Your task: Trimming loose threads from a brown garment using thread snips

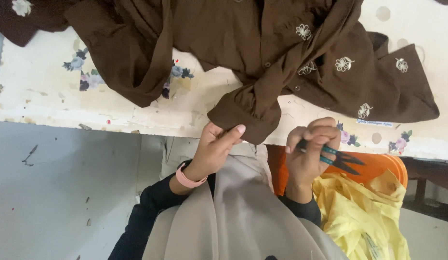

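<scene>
Here, left hand (pixel 215 147) pinches cuff (pixel 248 118); right hand (pixel 310 151) grips snips (pixel 340 159).

From my feed I see two bare hands, the left hand (pixel 215 144) and the right hand (pixel 311 149), both coming out of long dark sleeves (pixel 151 202) — navy or black, I can't tell which. A pink band (pixel 188 179) circles the left wrist. The nails look pale pink. A beige cloth (pixel 238 207) drapes down the front — smooth, unpatterned.

One head-worn view looks steeply down, close over the table edge (pixel 137 118).
</scene>
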